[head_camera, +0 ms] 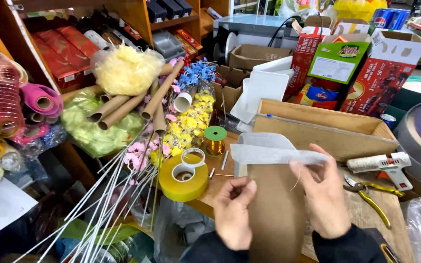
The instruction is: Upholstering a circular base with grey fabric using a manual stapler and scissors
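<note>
Both hands are working at the bench front: the left hand (233, 214) is pinching the brown card (275, 214), the right hand (323, 195) is gripping the white tissue (275, 151). Tissue looks light, floppy, tearable; edges seem the safest hold.

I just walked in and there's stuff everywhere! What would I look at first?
Probably the two hands at the bottom middle: the left hand and right hand hold a brown cardboard piece with a strip of white cloth across its top. To their left lies a fat yellow tape roll, with bright little paper flowers heaped behind it.
</note>
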